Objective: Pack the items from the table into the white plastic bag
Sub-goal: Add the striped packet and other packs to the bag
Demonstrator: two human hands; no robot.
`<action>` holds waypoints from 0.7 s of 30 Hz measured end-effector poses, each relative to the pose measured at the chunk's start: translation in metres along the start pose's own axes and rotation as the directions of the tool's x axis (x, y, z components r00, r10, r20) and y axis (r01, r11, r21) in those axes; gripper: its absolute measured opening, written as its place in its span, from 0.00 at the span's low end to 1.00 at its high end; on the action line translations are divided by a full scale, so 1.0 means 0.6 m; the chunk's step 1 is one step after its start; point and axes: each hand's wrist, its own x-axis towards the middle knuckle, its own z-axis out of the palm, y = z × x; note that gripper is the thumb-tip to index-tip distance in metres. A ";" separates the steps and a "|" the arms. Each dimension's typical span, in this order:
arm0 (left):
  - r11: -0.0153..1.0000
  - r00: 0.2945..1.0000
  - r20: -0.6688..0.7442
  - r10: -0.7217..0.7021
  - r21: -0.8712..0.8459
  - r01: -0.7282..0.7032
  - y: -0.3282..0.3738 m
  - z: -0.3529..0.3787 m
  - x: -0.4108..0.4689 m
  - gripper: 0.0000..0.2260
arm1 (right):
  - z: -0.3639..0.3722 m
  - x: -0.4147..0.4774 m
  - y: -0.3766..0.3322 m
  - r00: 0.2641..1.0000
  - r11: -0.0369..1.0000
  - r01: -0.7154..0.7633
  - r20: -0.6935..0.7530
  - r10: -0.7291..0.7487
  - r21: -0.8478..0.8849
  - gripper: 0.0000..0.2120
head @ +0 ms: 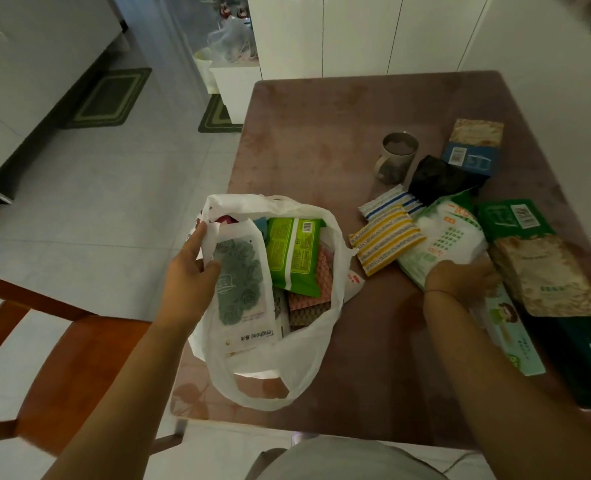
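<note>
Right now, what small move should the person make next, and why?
Probably close the right hand on the white and green packet and lift it: that hand touches it, and the left hand holds the white plastic bag open beside it.

Left hand (192,268) pinching white plastic bag (299,358); right hand (460,282) palm down, blurred

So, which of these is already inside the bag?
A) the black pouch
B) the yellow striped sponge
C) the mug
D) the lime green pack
D: the lime green pack lies inside the bag, while the mug, the black pouch and the yellow striped sponge are out on the table.
</note>
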 end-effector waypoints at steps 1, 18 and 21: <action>1.000 1.000 -0.004 -0.001 0.002 0.001 0.000 0.000 -0.001 0.26 | -0.002 -0.001 0.001 0.998 0.999 0.043 -0.046 -0.042 0.032 0.26; 0.999 1.000 -0.013 -0.010 0.047 0.010 0.003 0.003 -0.003 0.25 | 0.095 -0.028 -0.095 0.911 0.945 0.325 0.255 -0.323 0.035 0.07; 0.998 1.000 -0.009 -0.007 0.059 0.008 0.002 0.004 -0.002 0.25 | 0.120 -0.012 -0.127 0.877 0.948 0.302 0.361 -0.316 0.096 0.23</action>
